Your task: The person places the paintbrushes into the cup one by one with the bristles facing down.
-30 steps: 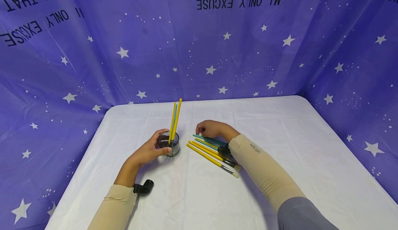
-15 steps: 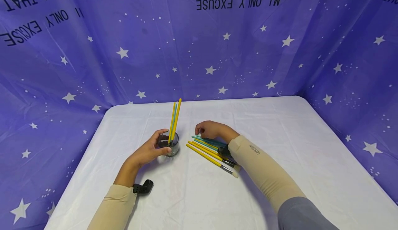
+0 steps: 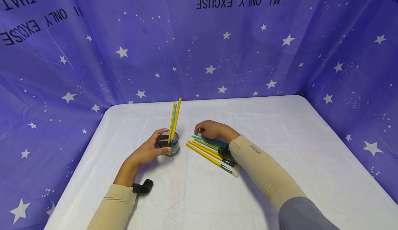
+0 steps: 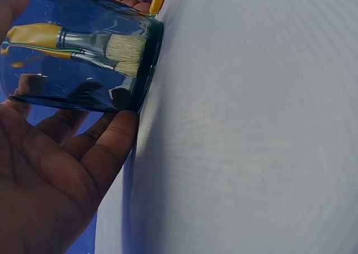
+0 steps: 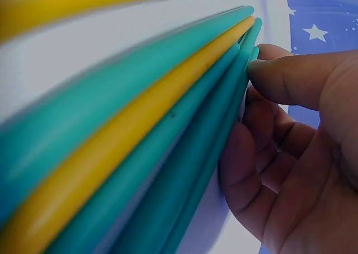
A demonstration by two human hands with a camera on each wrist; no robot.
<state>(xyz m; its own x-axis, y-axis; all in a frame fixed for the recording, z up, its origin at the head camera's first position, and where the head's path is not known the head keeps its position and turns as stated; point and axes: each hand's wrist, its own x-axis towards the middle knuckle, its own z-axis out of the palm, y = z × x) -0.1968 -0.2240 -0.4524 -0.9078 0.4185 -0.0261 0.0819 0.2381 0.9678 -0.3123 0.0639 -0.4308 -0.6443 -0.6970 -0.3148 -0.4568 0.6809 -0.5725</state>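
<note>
My left hand (image 3: 149, 151) grips a clear, dark-tinted drinking glass (image 4: 84, 92), thumb on the near side and fingers round the far side. Three paintbrushes stand in it, two yellow (image 3: 176, 119) and one teal, leaning slightly right with bristles (image 4: 126, 53) at the bottom. To the right, my right hand (image 3: 211, 129) is over the far end of a loose row of paintbrushes on the table. Thumb and forefinger pinch the handle tip of the outermost teal paintbrush (image 5: 224, 132), while the other fingers curl beneath. More teal and yellow handles (image 5: 134, 125) fan out alongside.
Nearest me in the row lies a yellow paintbrush (image 3: 205, 154) with pale bristles pointing right. A white cloth (image 3: 186, 195) covers the table. Purple star-print curtains (image 3: 174, 50) hang behind and at both sides. Black cameras sit on both wrists, the left one (image 3: 143, 187) close above the cloth.
Teal handle tips by my right fingers have shifted and spread slightly, and the right hand has crept a little left. The left hand, glass and standing paintbrushes stay put.
</note>
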